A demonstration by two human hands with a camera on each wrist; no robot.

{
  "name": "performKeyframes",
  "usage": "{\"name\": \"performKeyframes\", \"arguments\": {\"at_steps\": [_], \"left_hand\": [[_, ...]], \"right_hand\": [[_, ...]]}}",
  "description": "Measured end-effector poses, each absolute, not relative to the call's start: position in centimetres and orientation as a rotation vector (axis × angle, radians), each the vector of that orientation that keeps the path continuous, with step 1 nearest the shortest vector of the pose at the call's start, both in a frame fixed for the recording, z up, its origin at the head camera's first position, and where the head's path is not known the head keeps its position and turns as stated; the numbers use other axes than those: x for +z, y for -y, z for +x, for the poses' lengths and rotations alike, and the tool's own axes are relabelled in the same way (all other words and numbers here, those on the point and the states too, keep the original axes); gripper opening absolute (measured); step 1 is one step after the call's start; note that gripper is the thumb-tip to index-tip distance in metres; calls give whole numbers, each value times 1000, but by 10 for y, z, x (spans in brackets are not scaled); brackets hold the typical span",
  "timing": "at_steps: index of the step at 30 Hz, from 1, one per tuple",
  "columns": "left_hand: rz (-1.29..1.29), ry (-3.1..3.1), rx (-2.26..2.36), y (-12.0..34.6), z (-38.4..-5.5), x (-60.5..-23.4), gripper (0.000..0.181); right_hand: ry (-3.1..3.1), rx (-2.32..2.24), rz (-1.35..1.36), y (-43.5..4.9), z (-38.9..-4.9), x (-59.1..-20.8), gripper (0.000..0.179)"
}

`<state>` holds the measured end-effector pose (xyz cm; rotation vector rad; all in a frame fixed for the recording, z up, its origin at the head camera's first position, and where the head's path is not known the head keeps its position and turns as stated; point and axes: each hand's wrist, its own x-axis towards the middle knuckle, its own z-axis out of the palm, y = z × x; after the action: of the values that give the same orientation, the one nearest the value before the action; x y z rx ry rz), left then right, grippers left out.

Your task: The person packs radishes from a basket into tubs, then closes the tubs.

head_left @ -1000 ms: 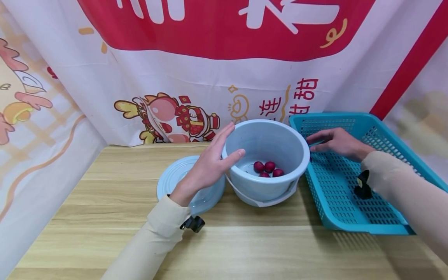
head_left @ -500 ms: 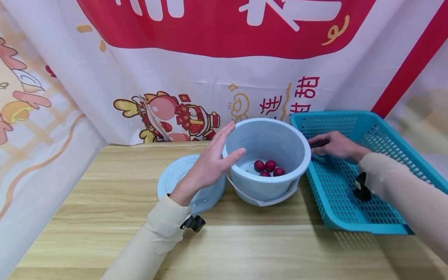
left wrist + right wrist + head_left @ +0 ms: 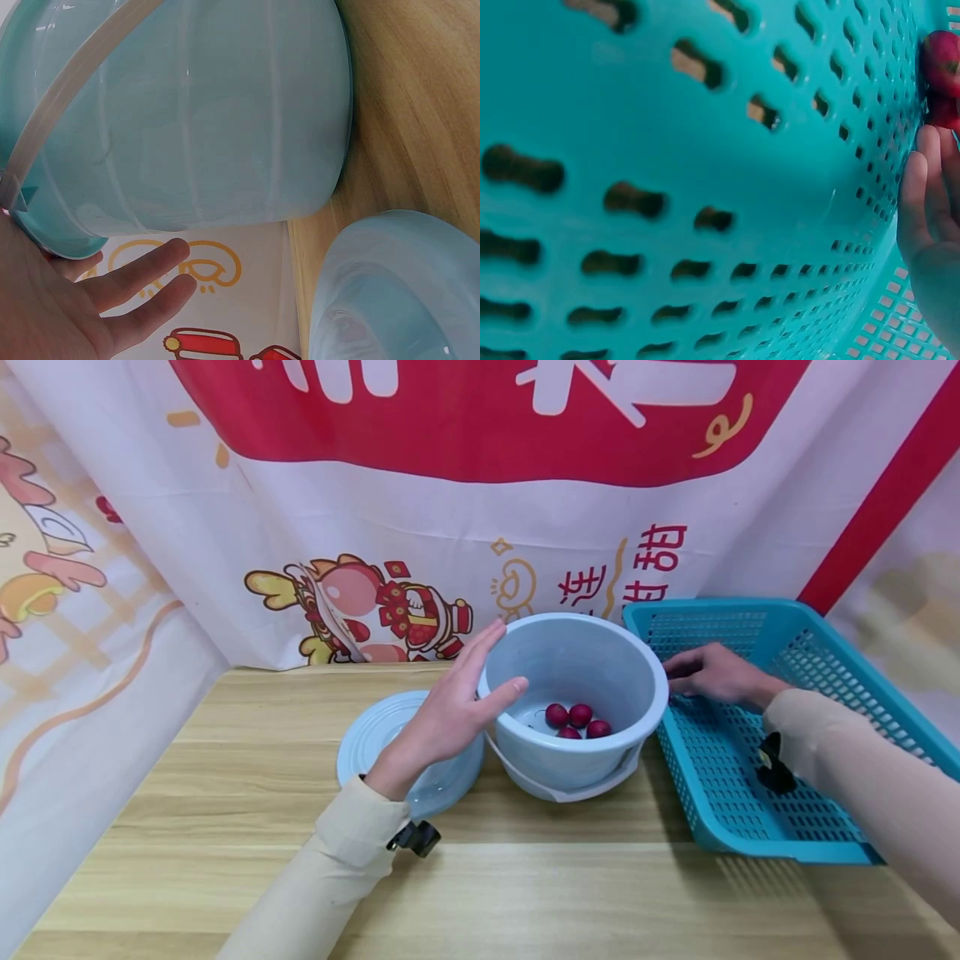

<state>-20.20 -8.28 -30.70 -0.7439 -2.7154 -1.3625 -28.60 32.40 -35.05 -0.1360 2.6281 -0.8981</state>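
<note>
My left hand rests against the left rim of a light-blue bucket, thumb toward its mouth and fingers straight. In the left wrist view, the fingers extend beside the bucket below its handle. Several red radishes lie on the bucket's bottom. My right hand reaches down inside a turquoise basket, by the wall nearest the bucket. In the right wrist view, its extended fingertips touch a red radish, with another radish just beyond. The frame edge cuts off part of that hand.
A round light-blue lid lies on the wooden table, left of the bucket and partly under my left forearm. The bucket's handle hangs down at its front. A printed cloth stands behind everything.
My right hand has lowered slightly into the basket, and its fingers have drawn closer together near the radishes. The left hand, the bucket and the radishes inside it stay put.
</note>
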Motion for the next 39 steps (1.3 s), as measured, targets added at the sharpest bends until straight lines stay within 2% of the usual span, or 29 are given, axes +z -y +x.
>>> {"name": "performKeyframes", "arguments": {"at_steps": [8,17,32,39], "left_hand": [[-736,2717,-1357,81,-201,-307,80],[-738,2710,-1358,81,-201,-309,80],[-744,2706,-1378,83,-203,-310,79],[-740,2711,-1372,82,-202,-308,80]], "right_hand": [[-2648,-883,-115,-324,-287,-350,46],[-2679,-960,-24,-332,-288,-343,55],[-2811,-1183,57,-332,-283,-307,74],[-2851,-1275,65,-317,-277,-295,72]]}}
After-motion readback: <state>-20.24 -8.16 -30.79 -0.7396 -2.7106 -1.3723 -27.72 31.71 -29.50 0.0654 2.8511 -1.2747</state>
